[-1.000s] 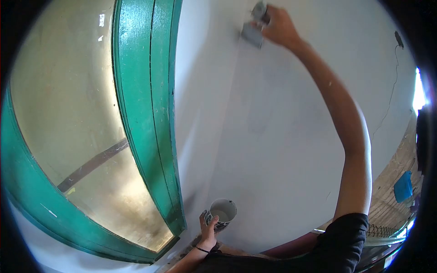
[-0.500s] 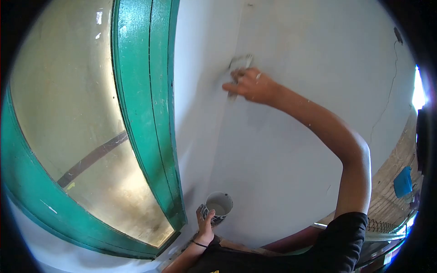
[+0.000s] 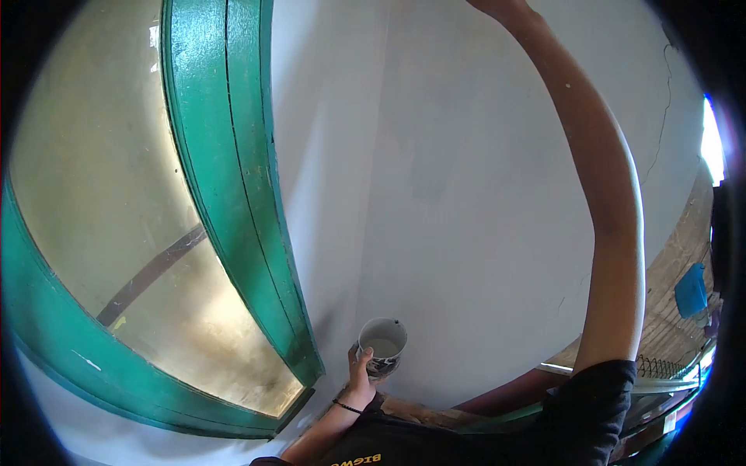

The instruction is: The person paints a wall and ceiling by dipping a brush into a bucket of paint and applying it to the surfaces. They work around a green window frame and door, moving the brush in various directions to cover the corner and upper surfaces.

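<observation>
Left hand point(image 3: 360, 377) is wrapping fingers point(image 3: 366, 356) round a cup point(image 3: 386, 364) at six o'clock, likely steadying it; right hand point(image 3: 503, 6), one o'clock, is hiding its grip

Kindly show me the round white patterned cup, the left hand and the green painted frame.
Round white patterned cup point(image 3: 386, 366), head view: outer wall.
Left hand point(image 3: 359, 377), head view: thumb's base.
Green painted frame point(image 3: 203, 140), head view: upright part.
</observation>
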{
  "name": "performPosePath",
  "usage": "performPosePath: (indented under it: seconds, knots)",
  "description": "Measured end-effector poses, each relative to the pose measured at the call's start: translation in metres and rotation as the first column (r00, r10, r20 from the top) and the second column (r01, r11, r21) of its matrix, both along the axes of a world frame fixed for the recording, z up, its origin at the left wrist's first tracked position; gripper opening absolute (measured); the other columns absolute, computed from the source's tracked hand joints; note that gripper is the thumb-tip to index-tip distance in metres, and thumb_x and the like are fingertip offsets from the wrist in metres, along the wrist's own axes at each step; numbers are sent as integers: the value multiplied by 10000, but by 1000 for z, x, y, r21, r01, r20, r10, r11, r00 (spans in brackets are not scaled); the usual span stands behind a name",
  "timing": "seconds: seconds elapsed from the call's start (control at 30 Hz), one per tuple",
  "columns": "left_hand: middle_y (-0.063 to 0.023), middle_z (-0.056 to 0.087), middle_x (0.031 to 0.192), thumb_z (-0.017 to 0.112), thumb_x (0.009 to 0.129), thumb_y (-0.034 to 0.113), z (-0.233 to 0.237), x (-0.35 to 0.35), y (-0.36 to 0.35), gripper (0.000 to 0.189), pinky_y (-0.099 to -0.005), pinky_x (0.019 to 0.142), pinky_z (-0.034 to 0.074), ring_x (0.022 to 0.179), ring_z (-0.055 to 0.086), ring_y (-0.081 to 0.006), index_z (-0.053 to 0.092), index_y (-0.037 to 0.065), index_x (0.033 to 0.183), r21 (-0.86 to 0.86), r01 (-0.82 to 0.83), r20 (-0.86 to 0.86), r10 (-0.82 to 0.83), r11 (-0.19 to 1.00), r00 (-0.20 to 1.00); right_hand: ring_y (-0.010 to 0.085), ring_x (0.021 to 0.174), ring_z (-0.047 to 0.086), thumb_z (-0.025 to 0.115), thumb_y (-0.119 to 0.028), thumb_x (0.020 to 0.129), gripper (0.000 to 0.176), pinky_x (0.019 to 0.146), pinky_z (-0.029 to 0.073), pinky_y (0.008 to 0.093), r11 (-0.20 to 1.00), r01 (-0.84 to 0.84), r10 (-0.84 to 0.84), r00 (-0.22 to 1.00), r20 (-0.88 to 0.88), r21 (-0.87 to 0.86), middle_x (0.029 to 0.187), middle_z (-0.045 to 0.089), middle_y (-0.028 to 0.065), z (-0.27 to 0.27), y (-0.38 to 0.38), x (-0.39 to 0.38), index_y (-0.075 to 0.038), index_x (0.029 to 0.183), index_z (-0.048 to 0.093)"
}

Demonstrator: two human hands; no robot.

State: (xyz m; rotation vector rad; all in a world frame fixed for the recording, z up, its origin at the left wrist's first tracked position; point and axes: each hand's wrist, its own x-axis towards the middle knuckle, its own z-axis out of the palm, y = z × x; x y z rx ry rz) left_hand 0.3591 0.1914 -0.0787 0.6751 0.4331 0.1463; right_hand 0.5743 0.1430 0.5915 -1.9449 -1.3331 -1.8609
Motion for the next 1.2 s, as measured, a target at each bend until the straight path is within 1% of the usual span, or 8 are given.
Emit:
performPosePath:
  seconds: [0.17,0.3,0.53,0.7,0.87,1.03,1.07,1.2]
  knots:
    - [-102,473,1428,764,800,547,-6,-1,0,852,-576,879,526,1236,573,-335,303,276,1463,26,-1,11,1,1000,1000,271,961,679,659,-1,916,220,788,563,392,929,127,75,856,511,-348,1059,708,178,-61,7,70,-8,1135,671]
    - [-84,469,1434,704,816,604,-3,-3,1,801,-563,843,552,1260,562,-336,333,280,1448,46,30,49,-32,998,998,310,1191,668,616,-139,898,316,912,577,382,776,171,115,908,403,-608,1280,679,182,-202,1,76,-219,1200,664]
    - [-98,535,1418,695,834,590,-31,5,9,781,-543,890,548,1254,587,-321,395,222,1454,-42,87,104,-83,995,991,423,851,665,689,-85,786,429,788,528,507,816,-227,-77,869,-488,-532,854,691,218,-226,-4,14,-87,1210,625]
    - [-69,487,1419,713,837,538,-45,12,13,715,-593,870,549,1251,565,-328,353,291,1403,-95,133,130,-120,987,984,381,1012,643,778,-204,814,443,822,515,470,995,16,-23,998,-61,-99,1074,688,210,-65,-41,72,-35,1191,617]
    - [-71,484,1418,725,821,547,-43,11,14,750,-589,860,550,1257,559,-334,346,287,1412,-51,102,140,-94,993,986,197,651,561,732,-105,889,167,604,488,364,1000,17,-18,998,56,22,745,625,93,31,-55,-8,-18,967,613]
    - [-79,477,1425,731,811,544,-51,11,17,779,-590,881,543,1269,550,-340,332,286,1429,-61,121,127,-113,991,985,192,739,621,679,-26,903,141,673,536,351,920,235,-149,950,276,-312,861,663,110,-19,-57,45,-23,1022,606]
    - [-81,477,1426,730,812,541,-52,11,18,782,-591,885,542,1272,549,-340,329,285,1432,-59,125,132,-117,990,984,351,1144,648,713,-119,850,396,903,535,456,862,396,-321,910,264,-316,1180,692,189,-51,-71,98,-94,1236,623]
    - [-82,473,1436,726,813,547,-45,13,17,788,-596,901,536,1283,545,-341,325,279,1437,-53,121,151,-112,991,982,368,1133,693,668,-190,910,196,944,588,454,794,269,-11,903,430,-545,1268,660,273,-214,-71,44,-174,1103,634]
